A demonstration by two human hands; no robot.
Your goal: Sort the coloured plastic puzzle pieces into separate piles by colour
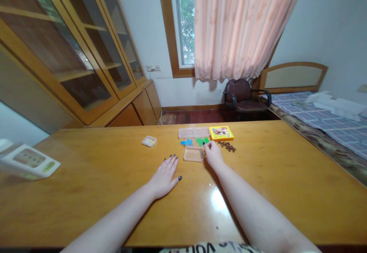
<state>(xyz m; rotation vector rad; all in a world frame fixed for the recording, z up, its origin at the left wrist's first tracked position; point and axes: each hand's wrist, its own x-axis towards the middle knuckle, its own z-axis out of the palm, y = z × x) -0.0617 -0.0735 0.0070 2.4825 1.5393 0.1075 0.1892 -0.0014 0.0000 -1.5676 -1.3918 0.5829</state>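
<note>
My left hand (164, 178) lies flat on the wooden table, fingers spread and holding nothing. To its right stands a small clear plastic box (193, 154), open at the top. My right hand (213, 154) is at that box's right side, with its fingers drawn together by a pile of small green pieces (201, 141). Whatever is between those fingertips, if anything, is hidden. Small blue pieces (187, 142) lie left of the green ones. Brown pieces (227, 146) are scattered to the right of my right hand.
Behind the piles lie a clear plastic tray or lid (194, 132) and a yellow picture box (221, 133). A small clear case (149, 141) with pale contents sits farther left. A white-and-green container (31, 161) stands at the table's left side. Beyond the table is a chair (242, 94).
</note>
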